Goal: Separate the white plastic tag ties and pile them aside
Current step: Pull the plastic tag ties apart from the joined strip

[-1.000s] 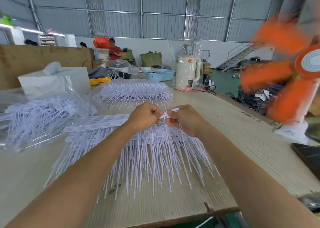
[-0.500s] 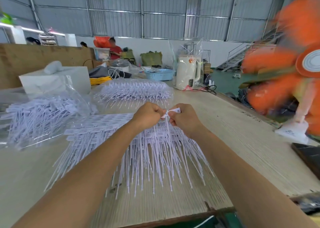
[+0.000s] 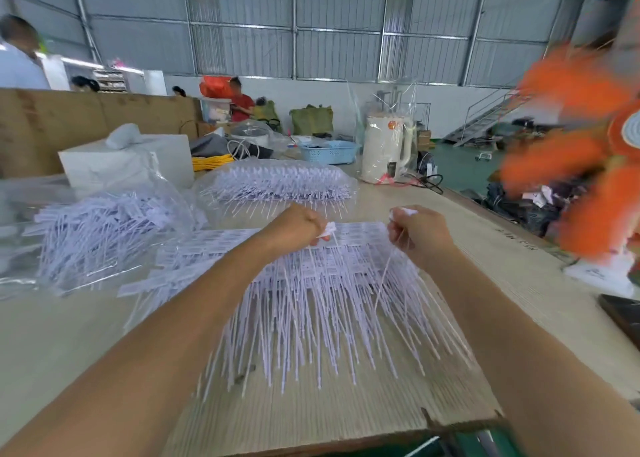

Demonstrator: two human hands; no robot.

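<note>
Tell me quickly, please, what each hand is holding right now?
Left hand: closed, pinching the white tab end of the joined tag ties.
Right hand: closed, holding one separated tag tie, pulled away to the right.

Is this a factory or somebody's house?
Probably a factory or packing workshop. It has tall corrugated metal walls, a wooden worktable heaped with bagged white tag ties, and a metal staircase at the back.
</note>
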